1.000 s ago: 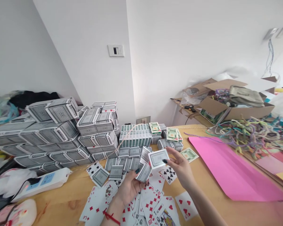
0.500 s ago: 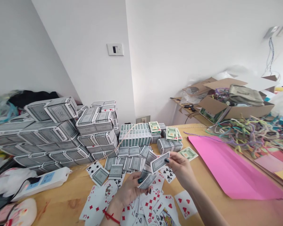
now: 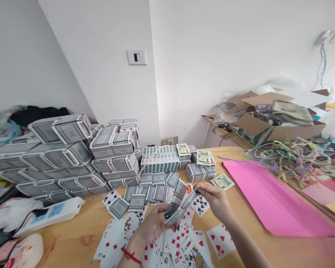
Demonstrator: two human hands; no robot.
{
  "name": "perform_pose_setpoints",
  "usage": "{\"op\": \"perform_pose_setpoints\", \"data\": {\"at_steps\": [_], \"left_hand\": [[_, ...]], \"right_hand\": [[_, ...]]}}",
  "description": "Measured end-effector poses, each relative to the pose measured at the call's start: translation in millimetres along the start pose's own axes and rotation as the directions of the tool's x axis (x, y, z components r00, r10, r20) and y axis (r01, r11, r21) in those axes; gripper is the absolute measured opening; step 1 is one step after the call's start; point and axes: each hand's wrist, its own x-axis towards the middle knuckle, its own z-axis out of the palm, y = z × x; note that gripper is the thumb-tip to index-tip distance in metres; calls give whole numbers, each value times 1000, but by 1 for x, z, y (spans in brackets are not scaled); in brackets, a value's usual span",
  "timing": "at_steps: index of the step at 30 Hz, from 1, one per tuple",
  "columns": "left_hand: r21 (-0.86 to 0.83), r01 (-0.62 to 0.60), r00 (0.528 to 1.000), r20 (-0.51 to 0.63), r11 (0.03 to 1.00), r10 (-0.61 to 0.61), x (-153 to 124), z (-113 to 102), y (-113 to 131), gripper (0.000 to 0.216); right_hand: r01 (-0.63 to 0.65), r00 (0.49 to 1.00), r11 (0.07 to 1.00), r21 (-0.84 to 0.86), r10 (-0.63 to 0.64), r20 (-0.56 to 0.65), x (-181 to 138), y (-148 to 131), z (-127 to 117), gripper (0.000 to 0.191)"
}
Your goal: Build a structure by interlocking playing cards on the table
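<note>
Left hand [image 3: 154, 224] clamped grey-backed cards [image 3: 174, 217] low, thumb on top — likely to steady them; right hand [image 3: 213, 195] pinched a patterned card [image 3: 190, 198] near its upper end, probably leaving the lower edge free. All hung above face-up cards [image 3: 111, 243].

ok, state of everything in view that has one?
Left hand: closed on grey-backed cards
Right hand: pinching their far end
Grey-backed cards: held up, tilted
White playing cards: loose, face up
Grey card blocks: stacked in tiers
Cardboard box: open, filled
Pink sheet: spread out
Power strip: black plug at it
</note>
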Motion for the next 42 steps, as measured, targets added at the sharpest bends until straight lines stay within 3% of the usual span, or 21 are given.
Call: {"op": "perform_pose_setpoints", "data": {"at_steps": [10, 17, 23, 26, 31, 42], "left_hand": [[79, 69, 997, -23, 994, -68, 0, 5, 4, 30], [8, 11, 996, -94, 1000, -10, 2, 3, 2, 26], [-51, -44, 988, -150, 998, 36, 3, 6, 3, 24], [-59, -45, 987, -154, 997, 36, 4, 7, 2, 25], [-70, -53, 986, -158, 996, 42, 6, 6, -2, 25], [-95, -86, 981, -183, 992, 68, 7, 5, -4, 20]], "right_hand": [[86, 993, 991, -102, -78, 83, 0, 2, 0, 25], [178, 976, 957, -231, -141, 169, -6, -3, 14, 33], [242, 943, 916, -321, -143, 302, -17, -10, 26, 77], [225, 953, 898, -378, -122, 279, -21, -1, 37, 91], [195, 968, 890, -413, -107, 226, -24, 10, 46, 87], [174, 970, 921, -349, -100, 221, -21, 7, 44, 87]]}}
